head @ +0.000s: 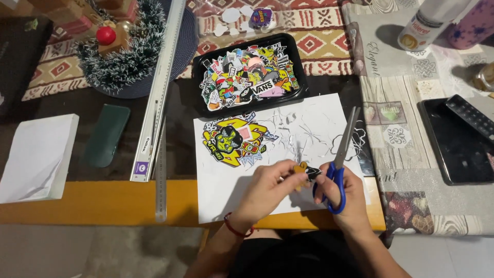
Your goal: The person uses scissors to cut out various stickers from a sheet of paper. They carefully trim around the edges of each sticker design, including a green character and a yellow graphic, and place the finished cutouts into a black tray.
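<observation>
The left hand (265, 191) has its grip pinched on a small cutout sticker (303, 170), orange and black, held between thumb and fingertips just above the white sheet (221, 195). A red cord bracelet (234, 229) circles that wrist. The right hand (345, 198) has its grip closed through the blue loops of a pair of scissors (340, 159); the grey blades are parted and point away from the person, up and to the right, with their base right beside the sticker.

The white sheet lies on the dark surface (180, 149), its near edge over the orange front strip. On the sheet, to the upper left of the hands, sits a pile of cut stickers (234, 141), mostly yellow and green, overlapping one another. Thin white paper trimmings (303, 128) are scattered across the upper right part of the sheet.

Just beyond the sheet stands a black tray (303, 85) heaped with loose multicoloured stickers. To the left, two long rulers lie side by side: a wide aluminium ruler (159, 92) and a narrow steel ruler (161, 185). Further left lie a dark green case (106, 135) and a stack of white paper (36, 157). A tinsel wreath (123, 62) with a red ball sits at the far left. To the right, on a patterned cloth (406, 144), rest a black tablet (455, 149) with a remote control (471, 116) on it, well apart from the hands.
</observation>
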